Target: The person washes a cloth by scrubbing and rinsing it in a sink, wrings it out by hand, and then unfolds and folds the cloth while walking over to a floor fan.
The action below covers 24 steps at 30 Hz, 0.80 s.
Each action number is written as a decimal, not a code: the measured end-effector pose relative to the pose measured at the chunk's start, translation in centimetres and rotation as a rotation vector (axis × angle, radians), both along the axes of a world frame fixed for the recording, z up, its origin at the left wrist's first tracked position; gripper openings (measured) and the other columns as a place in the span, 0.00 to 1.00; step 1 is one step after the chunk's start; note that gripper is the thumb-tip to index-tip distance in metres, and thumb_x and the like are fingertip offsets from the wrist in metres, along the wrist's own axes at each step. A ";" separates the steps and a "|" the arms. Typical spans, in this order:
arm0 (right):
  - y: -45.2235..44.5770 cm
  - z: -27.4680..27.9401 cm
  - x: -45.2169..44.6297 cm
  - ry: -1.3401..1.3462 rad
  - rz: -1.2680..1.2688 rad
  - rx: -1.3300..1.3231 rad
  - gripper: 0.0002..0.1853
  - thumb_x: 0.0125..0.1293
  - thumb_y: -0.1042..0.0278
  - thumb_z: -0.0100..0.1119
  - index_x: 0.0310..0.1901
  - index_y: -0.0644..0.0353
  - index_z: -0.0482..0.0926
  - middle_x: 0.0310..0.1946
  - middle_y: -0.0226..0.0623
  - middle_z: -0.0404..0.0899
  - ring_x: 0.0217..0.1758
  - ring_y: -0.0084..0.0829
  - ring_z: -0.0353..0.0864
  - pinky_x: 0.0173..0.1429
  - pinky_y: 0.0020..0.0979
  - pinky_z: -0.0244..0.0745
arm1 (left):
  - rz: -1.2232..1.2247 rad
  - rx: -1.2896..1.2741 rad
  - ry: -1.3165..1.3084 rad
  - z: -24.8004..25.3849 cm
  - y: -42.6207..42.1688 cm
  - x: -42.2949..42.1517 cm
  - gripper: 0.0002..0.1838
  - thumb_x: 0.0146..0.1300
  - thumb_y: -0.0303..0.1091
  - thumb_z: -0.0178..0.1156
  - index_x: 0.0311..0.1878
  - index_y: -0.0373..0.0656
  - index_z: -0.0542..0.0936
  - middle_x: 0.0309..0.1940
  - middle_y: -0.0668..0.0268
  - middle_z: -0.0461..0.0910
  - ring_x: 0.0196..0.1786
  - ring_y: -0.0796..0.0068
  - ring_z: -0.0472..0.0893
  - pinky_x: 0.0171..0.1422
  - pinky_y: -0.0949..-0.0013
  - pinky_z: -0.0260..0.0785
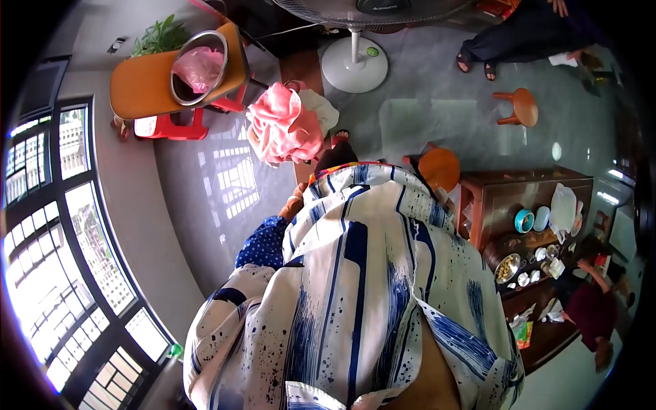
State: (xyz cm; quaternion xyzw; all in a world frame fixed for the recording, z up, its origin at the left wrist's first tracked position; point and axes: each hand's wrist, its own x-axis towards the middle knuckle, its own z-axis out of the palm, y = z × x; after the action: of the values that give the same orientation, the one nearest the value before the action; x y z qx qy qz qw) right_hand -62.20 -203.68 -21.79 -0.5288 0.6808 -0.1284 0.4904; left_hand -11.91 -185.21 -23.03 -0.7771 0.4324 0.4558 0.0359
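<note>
My left hand (294, 202), below a blue polka-dot sleeve (262, 244), is beside the lower edge of my white and blue striped shirt (342, 273). Its fingers are partly hidden, so I cannot tell whether they are closed or hold anything. A strip of red and yellow cloth (328, 171) shows at the shirt's hem close to it. Ahead of that hand lies a heaped pink cloth (287, 123), with a whitish cloth (319, 111) at its right side. I cannot make out my right hand; the shirt covers most of that side.
A metal basin (222, 48) with a pink plastic bag (199, 68) sits on an orange table (143, 85), a red stool (174, 128) below. A fan base (355, 65) stands ahead. Stools (439, 169) and a wooden cabinet (523, 179) are right. Two people (598, 307) are nearby.
</note>
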 end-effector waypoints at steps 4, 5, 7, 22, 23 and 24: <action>1.7 -5.5 -4.3 0.325 0.128 -0.076 0.27 0.62 0.44 0.54 0.42 0.65 0.78 0.32 0.50 0.81 0.35 0.46 0.81 0.33 0.39 0.70 | -0.210 -0.056 -0.043 -0.8 -5.8 1.2 0.13 0.59 0.37 0.52 0.40 0.41 0.81 0.39 0.54 0.82 0.42 0.60 0.83 0.40 0.62 0.75; 1.9 -4.8 -4.3 0.290 0.094 -0.049 0.26 0.62 0.44 0.54 0.42 0.64 0.78 0.32 0.50 0.81 0.35 0.46 0.81 0.33 0.39 0.71 | -0.250 -0.057 -0.047 -1.1 -6.7 1.5 0.13 0.59 0.37 0.52 0.40 0.40 0.80 0.39 0.53 0.82 0.42 0.60 0.82 0.40 0.62 0.75; 2.6 -2.9 -3.7 0.275 0.013 -0.007 0.25 0.62 0.46 0.55 0.41 0.65 0.78 0.32 0.46 0.81 0.33 0.41 0.82 0.32 0.38 0.70 | -0.302 -0.026 -0.030 -0.8 -5.8 2.4 0.12 0.61 0.35 0.51 0.41 0.40 0.80 0.40 0.52 0.81 0.42 0.59 0.82 0.39 0.61 0.75; 9.4 -1.1 -6.8 -0.569 -0.657 0.226 0.11 0.63 0.70 0.55 0.45 0.64 0.74 0.28 0.29 0.72 0.21 0.21 0.67 0.26 0.26 0.65 | -0.128 0.011 -0.071 -2.6 0.4 1.9 0.11 0.58 0.36 0.52 0.34 0.48 0.84 0.35 0.53 0.82 0.39 0.53 0.82 0.43 0.58 0.74; 9.2 -0.3 -7.0 -0.597 -0.699 0.211 0.11 0.62 0.73 0.54 0.46 0.64 0.74 0.27 0.28 0.70 0.20 0.21 0.65 0.24 0.25 0.64 | -0.277 0.001 -0.122 -1.0 -0.6 1.6 0.11 0.58 0.37 0.52 0.34 0.48 0.84 0.34 0.54 0.82 0.39 0.53 0.82 0.43 0.58 0.74; 8.4 1.7 -6.4 -0.490 -0.778 0.241 0.11 0.63 0.70 0.55 0.45 0.64 0.74 0.26 0.26 0.70 0.21 0.19 0.65 0.23 0.23 0.63 | -0.430 -0.018 -0.175 0.8 -1.8 1.1 0.11 0.58 0.37 0.52 0.33 0.49 0.84 0.33 0.54 0.82 0.39 0.53 0.82 0.42 0.58 0.74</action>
State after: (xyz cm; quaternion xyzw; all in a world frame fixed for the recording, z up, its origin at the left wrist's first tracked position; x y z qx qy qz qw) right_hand -68.58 -195.32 -20.12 -0.1281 0.7026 -0.3435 0.6099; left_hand -10.85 -187.02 -22.21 -0.7039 0.5875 0.3645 0.1628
